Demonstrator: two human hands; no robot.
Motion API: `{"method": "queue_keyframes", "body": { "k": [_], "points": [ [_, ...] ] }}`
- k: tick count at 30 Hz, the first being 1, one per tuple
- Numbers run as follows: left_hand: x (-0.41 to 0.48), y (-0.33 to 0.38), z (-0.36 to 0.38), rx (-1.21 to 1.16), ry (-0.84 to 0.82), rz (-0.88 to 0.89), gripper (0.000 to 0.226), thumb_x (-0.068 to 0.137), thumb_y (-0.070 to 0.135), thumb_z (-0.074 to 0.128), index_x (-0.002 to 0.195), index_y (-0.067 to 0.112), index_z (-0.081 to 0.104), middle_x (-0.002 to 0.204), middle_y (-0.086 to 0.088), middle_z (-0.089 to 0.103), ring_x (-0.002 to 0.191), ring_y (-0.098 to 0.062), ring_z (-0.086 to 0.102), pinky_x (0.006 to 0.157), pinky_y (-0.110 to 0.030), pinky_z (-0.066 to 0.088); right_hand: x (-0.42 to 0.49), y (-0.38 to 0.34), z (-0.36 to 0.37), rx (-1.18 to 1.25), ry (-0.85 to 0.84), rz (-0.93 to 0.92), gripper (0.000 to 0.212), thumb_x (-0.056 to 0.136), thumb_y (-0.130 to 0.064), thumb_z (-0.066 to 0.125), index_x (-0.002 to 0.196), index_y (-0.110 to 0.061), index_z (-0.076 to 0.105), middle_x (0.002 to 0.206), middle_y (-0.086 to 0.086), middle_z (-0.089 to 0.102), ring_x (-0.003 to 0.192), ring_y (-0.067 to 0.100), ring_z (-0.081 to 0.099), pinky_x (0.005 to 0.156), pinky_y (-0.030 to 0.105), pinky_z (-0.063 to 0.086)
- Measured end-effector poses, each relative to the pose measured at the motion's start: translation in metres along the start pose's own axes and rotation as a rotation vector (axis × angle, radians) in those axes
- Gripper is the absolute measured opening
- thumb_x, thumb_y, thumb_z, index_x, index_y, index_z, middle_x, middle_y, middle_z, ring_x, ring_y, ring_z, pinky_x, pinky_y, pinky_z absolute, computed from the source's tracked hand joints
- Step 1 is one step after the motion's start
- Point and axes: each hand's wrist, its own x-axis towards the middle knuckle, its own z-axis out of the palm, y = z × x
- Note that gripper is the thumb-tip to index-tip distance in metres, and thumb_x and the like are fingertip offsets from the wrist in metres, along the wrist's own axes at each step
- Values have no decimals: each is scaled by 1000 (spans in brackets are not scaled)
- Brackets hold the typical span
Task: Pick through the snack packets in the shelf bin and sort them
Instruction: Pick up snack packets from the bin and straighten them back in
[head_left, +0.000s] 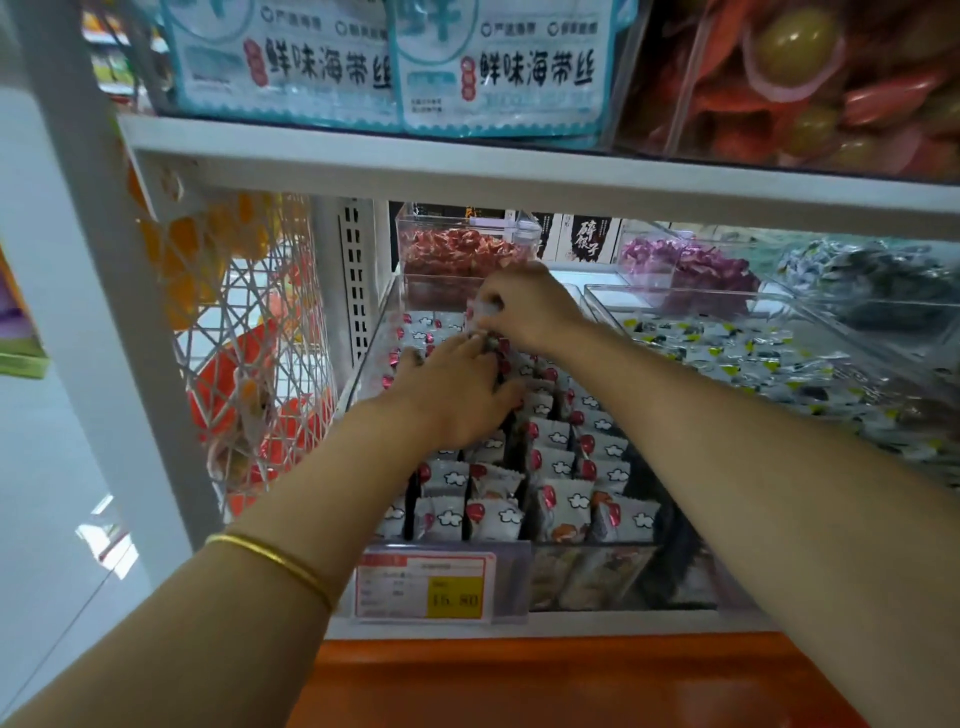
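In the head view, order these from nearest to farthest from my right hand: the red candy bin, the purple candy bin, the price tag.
From the right hand, which pinches a snack packet:
1. red candy bin, just behind it.
2. purple candy bin, off to the right.
3. price tag, at the shelf's front edge.

We see a clear bin (597, 546) just behind the price tag (423, 579), packed with small white packets (561, 501), each printed with a red balloon and a cloud. Nearest the tag they stand upright in rows; farther back they lie looser. Farthest from the tag, one packet (480, 314) is raised above the rest, pinched by the right hand (524, 306).
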Motion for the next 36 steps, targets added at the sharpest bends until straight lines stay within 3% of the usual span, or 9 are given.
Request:
{"method": "queue_keyframes", "body": {
  "k": [3, 7, 12, 18, 24, 28, 30, 33, 36],
  "points": [
    [-5, -3, 2, 6, 23, -6, 56, 97, 50, 21, 133, 14, 44, 155, 1, 20, 143, -17, 10, 111, -60, 10, 3, 2, 5, -147, -172, -30, 21, 95, -25, 50, 103, -20, 69, 117, 0, 64, 118, 25, 43, 101, 46, 36],
    [-9, -5, 3, -17, 32, -16, 57, 97, 50, 21, 137, 14, 40, 153, -2, 24, 143, -18, 11, 112, -58, 10, 16, 5, 2, 0, -44, 35, 21, 94, -12, 49, 104, -15, 68, 114, 4, 66, 103, 19, 58, 94, 37, 46],
    [-11, -4, 1, -39, -19, -29, 62, 96, 53, 21, 148, 19, 25, 159, 2, 3, 145, -15, -6, 115, -54, -1, 34, 5, 17, -254, 41, 112, 16, 89, -19, 58, 101, -12, 67, 122, 13, 57, 114, 27, 51, 95, 39, 47],
    [-17, -4, -5, -58, 7, 0, 56, 97, 49, 26, 134, 12, 45, 157, -2, 16, 145, -18, 0, 115, -54, 3, 35, -5, 21, -311, 65, 109, 12, 89, -17, 59, 94, -8, 66, 115, 12, 59, 116, 27, 49, 94, 41, 47],
    [-40, -2, -18, -146, 115, 18, 37, 97, 34, 40, 111, 4, 55, 133, -15, 44, 129, -31, 32, 108, -47, 27, -5, -12, -11, 75, 450, 163, 11, 92, -8, 50, 97, 0, 57, 105, 16, 57, 94, 29, 55, 74, 32, 42],
    [-66, 9, -20, -352, 287, -37, 32, 96, 21, 45, 121, 2, 50, 132, -12, 46, 120, -25, 42, 96, -28, 34, -69, -25, -26, 459, 644, 239, 10, 94, -7, 50, 85, -8, 47, 89, 12, 54, 89, 34, 57, 69, 31, 39],
    [-79, 14, -21, -442, 388, -93, 34, 97, 18, 45, 127, 3, 45, 129, -13, 49, 107, -23, 51, 85, -27, 40, -103, -34, -33, 662, 641, 301, 15, 95, -7, 50, 82, -10, 43, 89, 16, 55, 82, 39, 60, 71, 47, 50],
    [-99, 21, -21, -776, 407, -162, 41, 98, 19, 44, 138, 8, 38, 96, 1, 56, 74, -8, 53, 56, -13, 44, -149, -41, -42, 913, 579, 382, 17, 95, -7, 51, 80, -14, 45, 89, 15, 59, 60, 22, 63, 57, 33, 56],
    [-117, 26, -23, -1259, 320, -200, 19, 97, 16, 46, 109, 9, 59, 97, -6, 65, 89, -17, 65, 66, -18, 55, -182, -44, -48, 1176, 503, 423, 5, 94, -7, 52, 90, -4, 51, 85, 10, 59, 53, 8, 62, 53, 24, 54]
  ]
}}
